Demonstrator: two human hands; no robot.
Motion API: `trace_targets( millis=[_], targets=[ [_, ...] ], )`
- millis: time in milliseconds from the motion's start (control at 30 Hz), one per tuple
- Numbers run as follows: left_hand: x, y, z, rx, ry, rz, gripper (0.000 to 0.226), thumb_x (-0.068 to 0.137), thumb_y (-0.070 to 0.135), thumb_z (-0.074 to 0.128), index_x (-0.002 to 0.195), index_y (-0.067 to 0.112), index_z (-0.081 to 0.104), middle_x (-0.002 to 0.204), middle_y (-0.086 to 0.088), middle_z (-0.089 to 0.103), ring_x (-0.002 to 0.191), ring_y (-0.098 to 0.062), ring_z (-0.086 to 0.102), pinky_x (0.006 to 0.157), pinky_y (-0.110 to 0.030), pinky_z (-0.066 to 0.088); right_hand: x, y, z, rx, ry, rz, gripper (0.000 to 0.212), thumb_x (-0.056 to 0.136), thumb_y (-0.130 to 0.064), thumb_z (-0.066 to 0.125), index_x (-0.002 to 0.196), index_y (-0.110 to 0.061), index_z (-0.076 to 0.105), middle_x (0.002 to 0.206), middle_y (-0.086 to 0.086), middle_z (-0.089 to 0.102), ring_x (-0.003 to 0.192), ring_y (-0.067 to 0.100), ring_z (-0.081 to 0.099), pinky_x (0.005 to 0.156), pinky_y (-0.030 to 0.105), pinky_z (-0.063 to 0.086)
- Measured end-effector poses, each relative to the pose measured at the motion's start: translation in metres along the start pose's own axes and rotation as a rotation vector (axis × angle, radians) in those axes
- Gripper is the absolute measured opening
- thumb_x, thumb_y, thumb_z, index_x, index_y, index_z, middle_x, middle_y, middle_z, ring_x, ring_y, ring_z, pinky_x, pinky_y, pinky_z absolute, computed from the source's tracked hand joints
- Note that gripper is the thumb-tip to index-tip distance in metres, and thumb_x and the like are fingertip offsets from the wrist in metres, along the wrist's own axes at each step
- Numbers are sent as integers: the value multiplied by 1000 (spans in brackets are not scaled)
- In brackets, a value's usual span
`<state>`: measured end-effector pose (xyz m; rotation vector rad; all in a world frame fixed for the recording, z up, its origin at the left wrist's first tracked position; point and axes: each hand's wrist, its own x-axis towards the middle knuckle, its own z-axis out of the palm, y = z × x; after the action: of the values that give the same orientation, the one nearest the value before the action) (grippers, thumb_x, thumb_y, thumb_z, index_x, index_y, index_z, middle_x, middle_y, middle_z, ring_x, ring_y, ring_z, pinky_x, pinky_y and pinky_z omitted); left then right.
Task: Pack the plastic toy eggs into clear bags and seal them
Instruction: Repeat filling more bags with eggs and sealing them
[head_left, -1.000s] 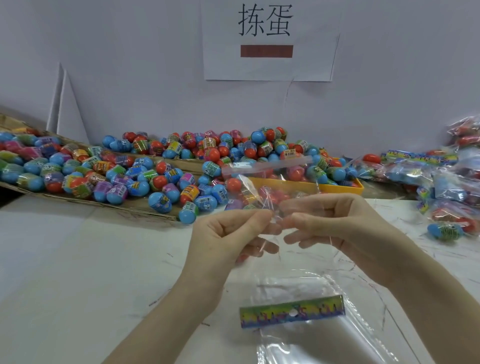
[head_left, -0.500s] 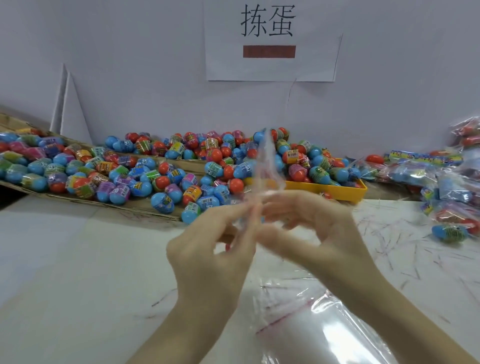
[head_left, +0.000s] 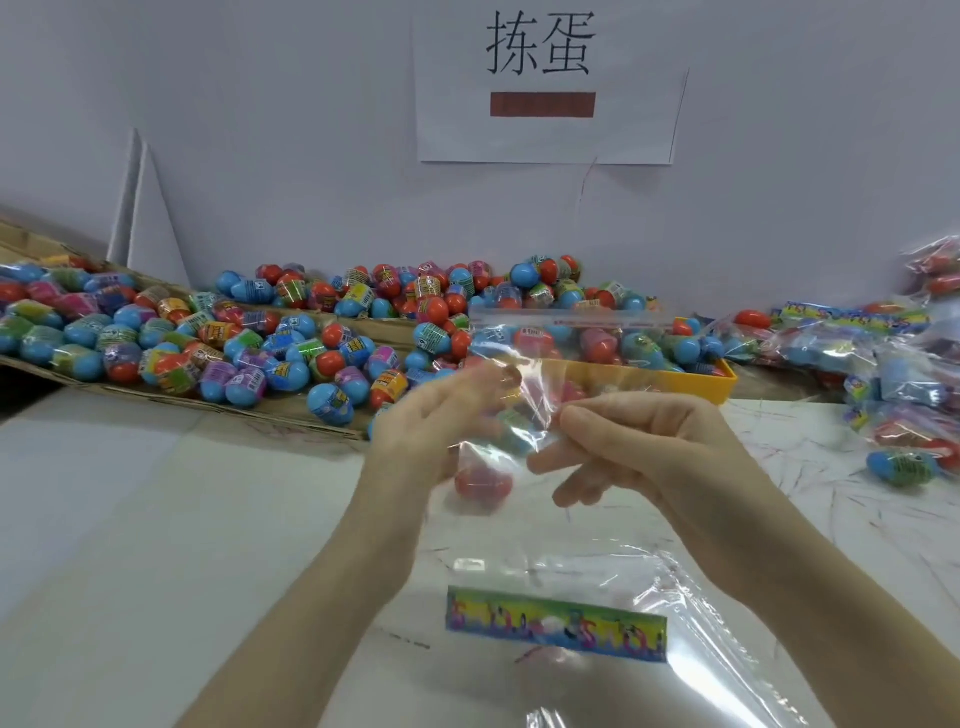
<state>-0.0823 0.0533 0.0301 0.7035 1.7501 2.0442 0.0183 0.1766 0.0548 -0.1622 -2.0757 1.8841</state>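
So the clear bag (head_left: 540, 364) is held up over the white table (head_left: 182, 519), with a red egg (head_left: 483, 480) sitting at its bottom. Left hand (head_left: 441, 431) grips the bag's lower part, a bit blurry, and the right hand (head_left: 623, 441) pinches the plastic beside it. Flat on the table below is a stack of empty bags (head_left: 597, 649) with a colourful strip. Behind, loose eggs (head_left: 234, 338) are heaped on cardboard (head_left: 156, 397), plus a yellow tray (head_left: 675, 376). Filled bags (head_left: 857, 353) pile up on the right, and there's a paper sign (head_left: 545, 83) on the grey wall.
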Motion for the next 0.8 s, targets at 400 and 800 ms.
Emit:
trace_targets(
  millis=[400, 800],
  targets=[
    [11, 2, -31, -559, 293, -13, 11, 56, 24, 70, 63, 15, 71, 71, 0, 66, 69, -12, 61, 48, -14, 49, 16, 29, 10, -177, 235, -105, 30, 84, -46, 41, 87, -28, 64, 80, -14, 70, 75, 0, 62, 65, 10, 47],
    [18, -1, -44, -681, 252, -3, 15, 59, 20, 69, 73, 14, 72, 69, 3, 72, 60, -5, 68, 60, -18, 56, 21, 70, 22, -1171, -35, -392, 26, 87, -28, 58, 113, -22, 55, 109, -7, 54, 98, 14, 45, 86, 25, 37]
  ],
)
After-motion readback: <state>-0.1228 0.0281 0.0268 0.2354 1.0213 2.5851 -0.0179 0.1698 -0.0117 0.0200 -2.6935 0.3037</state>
